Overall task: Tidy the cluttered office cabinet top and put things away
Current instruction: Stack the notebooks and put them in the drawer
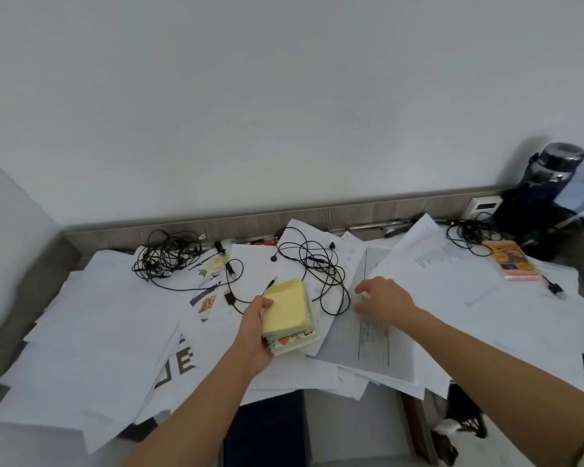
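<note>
While the left hand is gripping a thick pale yellow block of sticky notes near the middle of the paper-strewn grey cabinet top, thumb curling over its left edge, I'm watching the right hand touching a grey printed sheet just right; its fingers are blurring, so I cannot tell their grip.

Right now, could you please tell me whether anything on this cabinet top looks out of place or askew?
Yes. Loose white sheets lie skewed at all angles in an overlapping heap, and tangled black cables sprawl over them toward the back.
</note>
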Action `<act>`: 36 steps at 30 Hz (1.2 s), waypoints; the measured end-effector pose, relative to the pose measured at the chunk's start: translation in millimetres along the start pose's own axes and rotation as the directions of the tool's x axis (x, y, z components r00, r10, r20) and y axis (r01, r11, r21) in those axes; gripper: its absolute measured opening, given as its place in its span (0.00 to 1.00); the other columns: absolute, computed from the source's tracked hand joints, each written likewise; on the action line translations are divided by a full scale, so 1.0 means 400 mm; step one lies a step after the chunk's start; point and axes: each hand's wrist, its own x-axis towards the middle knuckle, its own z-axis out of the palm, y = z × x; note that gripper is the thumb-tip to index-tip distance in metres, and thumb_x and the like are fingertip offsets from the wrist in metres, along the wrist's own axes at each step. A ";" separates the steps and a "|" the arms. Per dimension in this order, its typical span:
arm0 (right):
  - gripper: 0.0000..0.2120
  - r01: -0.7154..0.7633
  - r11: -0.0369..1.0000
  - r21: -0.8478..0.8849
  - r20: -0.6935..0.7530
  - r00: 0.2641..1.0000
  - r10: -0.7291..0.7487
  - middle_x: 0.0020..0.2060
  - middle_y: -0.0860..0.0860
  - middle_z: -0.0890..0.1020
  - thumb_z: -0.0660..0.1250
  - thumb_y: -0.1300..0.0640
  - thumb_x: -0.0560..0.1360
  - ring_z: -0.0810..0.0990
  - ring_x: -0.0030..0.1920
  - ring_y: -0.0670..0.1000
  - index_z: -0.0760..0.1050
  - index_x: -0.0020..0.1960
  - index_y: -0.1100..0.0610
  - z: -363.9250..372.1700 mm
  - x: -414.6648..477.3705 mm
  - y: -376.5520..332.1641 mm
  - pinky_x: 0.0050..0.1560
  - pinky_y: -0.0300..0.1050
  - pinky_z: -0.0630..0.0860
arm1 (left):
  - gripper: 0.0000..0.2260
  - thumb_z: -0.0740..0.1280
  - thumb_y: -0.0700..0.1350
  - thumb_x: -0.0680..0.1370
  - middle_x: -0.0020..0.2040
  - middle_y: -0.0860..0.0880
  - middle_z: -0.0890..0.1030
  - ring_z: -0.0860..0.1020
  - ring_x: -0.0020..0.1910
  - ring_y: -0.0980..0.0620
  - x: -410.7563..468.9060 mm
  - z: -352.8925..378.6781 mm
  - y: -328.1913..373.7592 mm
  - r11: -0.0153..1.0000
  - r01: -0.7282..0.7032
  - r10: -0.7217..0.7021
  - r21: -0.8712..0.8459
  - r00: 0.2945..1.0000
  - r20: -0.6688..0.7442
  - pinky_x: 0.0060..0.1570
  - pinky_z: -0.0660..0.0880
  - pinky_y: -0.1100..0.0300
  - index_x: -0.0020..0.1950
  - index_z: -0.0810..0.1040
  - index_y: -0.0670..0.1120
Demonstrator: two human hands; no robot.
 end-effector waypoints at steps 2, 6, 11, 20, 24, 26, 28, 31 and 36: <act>0.24 0.071 0.991 -0.115 0.029 0.997 -0.068 0.68 0.51 0.69 0.68 0.47 0.74 0.65 0.68 0.54 0.73 0.69 0.48 0.016 0.000 0.042 0.64 0.48 0.69 | 0.17 0.66 0.50 0.75 0.53 0.40 0.79 0.79 0.45 0.41 -0.011 0.035 -0.039 1.000 -0.021 0.021 -0.021 1.000 -0.013 0.39 0.78 0.52 0.62 0.74 0.46; 0.20 0.149 0.982 0.117 0.026 0.988 -0.153 0.66 0.51 0.71 0.71 0.50 0.73 0.68 0.67 0.53 0.77 0.64 0.50 0.012 0.011 0.101 0.65 0.43 0.64 | 0.16 0.68 0.50 0.76 0.52 0.40 0.82 0.81 0.48 0.40 -0.016 0.068 -0.080 0.999 -0.042 0.042 -0.005 0.999 0.007 0.45 0.79 0.48 0.61 0.76 0.46; 0.13 0.043 0.816 0.577 0.017 0.998 -0.065 0.53 0.54 0.82 0.72 0.60 0.74 0.80 0.51 0.50 0.80 0.58 0.58 -0.032 0.018 0.203 0.48 0.39 0.75 | 0.18 0.68 0.51 0.76 0.56 0.39 0.82 0.81 0.53 0.39 -0.014 0.148 -0.131 1.000 -0.009 0.009 0.007 1.000 0.009 0.52 0.78 0.46 0.63 0.76 0.45; 0.12 -0.097 0.833 0.545 -0.350 0.876 0.332 0.50 0.53 0.83 0.68 0.58 0.76 0.80 0.47 0.52 0.80 0.59 0.58 -0.238 0.077 0.418 0.49 0.47 0.75 | 0.21 0.73 0.51 0.72 0.55 0.38 0.83 0.81 0.55 0.37 0.118 0.317 -0.128 0.987 0.059 -0.065 0.151 0.997 0.041 0.61 0.74 0.38 0.62 0.77 0.44; 0.22 -0.390 0.869 0.306 -0.310 0.822 0.478 0.61 0.59 0.77 0.64 0.49 0.73 0.73 0.61 0.63 0.74 0.66 0.52 -0.282 0.114 0.576 0.57 0.52 0.72 | 0.22 0.73 0.52 0.73 0.55 0.39 0.83 0.80 0.57 0.37 0.185 0.402 -0.146 0.971 0.096 -0.123 0.217 0.986 0.114 0.64 0.71 0.37 0.62 0.77 0.43; 0.26 -0.490 0.835 0.251 -0.244 0.803 0.544 0.61 0.61 0.75 0.66 0.46 0.72 0.71 0.62 0.64 0.70 0.67 0.56 -0.281 0.122 0.622 0.58 0.54 0.71 | 0.22 0.72 0.52 0.73 0.55 0.39 0.83 0.80 0.58 0.37 0.201 0.427 -0.164 0.963 0.114 -0.152 0.243 0.978 0.143 0.64 0.71 0.37 0.63 0.77 0.43; 0.31 -0.537 0.814 0.221 -0.229 0.783 0.578 0.60 0.60 0.75 0.72 0.44 0.70 0.71 0.63 0.63 0.68 0.66 0.58 -0.287 0.125 0.639 0.57 0.54 0.72 | 0.25 0.74 0.53 0.70 0.56 0.39 0.83 0.80 0.57 0.38 0.209 0.443 -0.177 0.957 0.134 -0.179 0.258 0.971 0.159 0.62 0.73 0.38 0.63 0.77 0.42; 0.40 -0.565 0.803 0.190 -0.205 0.777 0.596 0.57 0.58 0.77 0.77 0.40 0.61 0.75 0.60 0.62 0.66 0.65 0.57 -0.304 0.139 0.651 0.56 0.53 0.74 | 0.27 0.74 0.53 0.69 0.56 0.40 0.83 0.81 0.57 0.39 0.214 0.457 -0.182 0.948 0.137 -0.187 0.286 0.970 0.156 0.61 0.74 0.39 0.64 0.76 0.42; 0.18 -0.467 0.768 0.439 -0.234 0.765 0.600 0.43 0.55 0.81 0.72 0.48 0.72 0.79 0.44 0.57 0.76 0.55 0.59 -0.342 0.134 0.656 0.45 0.48 0.76 | 0.25 0.73 0.53 0.72 0.55 0.40 0.83 0.82 0.55 0.39 0.192 0.478 -0.185 0.965 0.090 -0.117 0.245 0.989 0.096 0.59 0.76 0.41 0.64 0.75 0.43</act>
